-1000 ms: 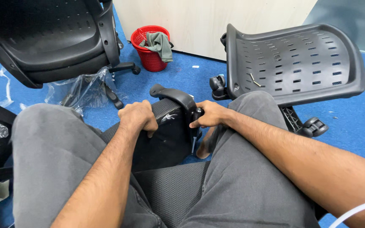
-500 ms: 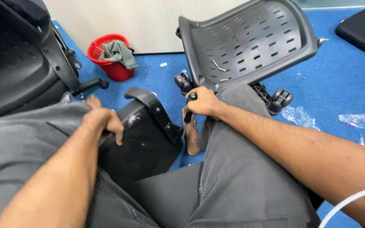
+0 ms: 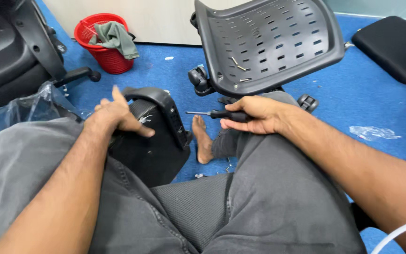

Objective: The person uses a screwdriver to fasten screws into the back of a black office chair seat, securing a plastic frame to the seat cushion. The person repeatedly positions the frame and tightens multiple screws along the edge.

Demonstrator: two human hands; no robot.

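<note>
Head view: one screwdriver (image 3: 214,114), black-handled, grasped in the right hand (image 3: 252,114) above the right knee, shaft pointing left. One black armrest part (image 3: 158,129) stands between the legs; the left hand (image 3: 116,117) rests on it, fingers loose. One grey perforated seat shell (image 3: 269,42). One red basket (image 3: 102,44) holding one green cloth (image 3: 114,37). Clear plastic wrap (image 3: 29,101) lies at left.
</note>
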